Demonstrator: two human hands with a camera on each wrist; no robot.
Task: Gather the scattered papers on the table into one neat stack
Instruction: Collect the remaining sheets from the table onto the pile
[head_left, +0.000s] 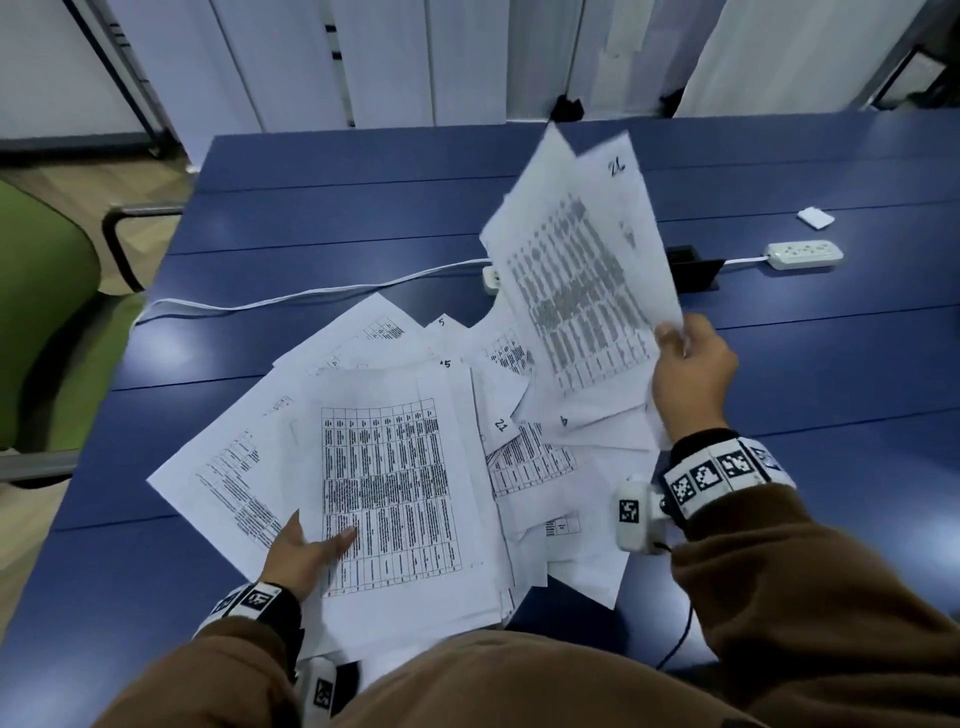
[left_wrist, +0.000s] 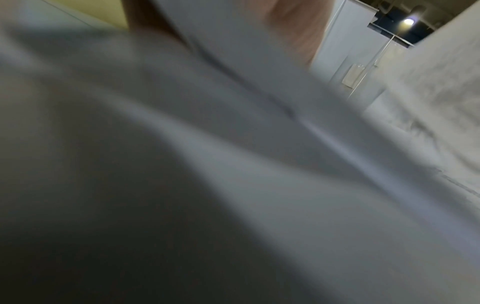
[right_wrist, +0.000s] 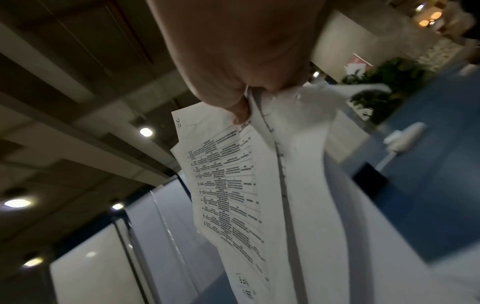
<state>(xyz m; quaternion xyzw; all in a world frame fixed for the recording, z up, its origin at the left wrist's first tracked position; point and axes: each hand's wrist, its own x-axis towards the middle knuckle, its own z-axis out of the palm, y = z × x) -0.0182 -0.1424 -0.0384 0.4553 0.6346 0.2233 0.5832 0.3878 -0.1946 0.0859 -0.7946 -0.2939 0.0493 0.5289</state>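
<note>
Brown sleeves (head_left: 810, 613) are framing the near edge of the tabletop (head_left: 311, 208), where the left hand (head_left: 306, 553) is pinching the fanned pile (head_left: 395, 493); the right hand (head_left: 693, 374) is gripping lifted sheets (head_left: 582, 270), which are slanting toward the far edge, right of that pile.

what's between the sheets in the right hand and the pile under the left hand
Nothing visible. The right hand holds the lifted sheets over the pile's far right side; the left hand grips the pile at its near left.
</note>
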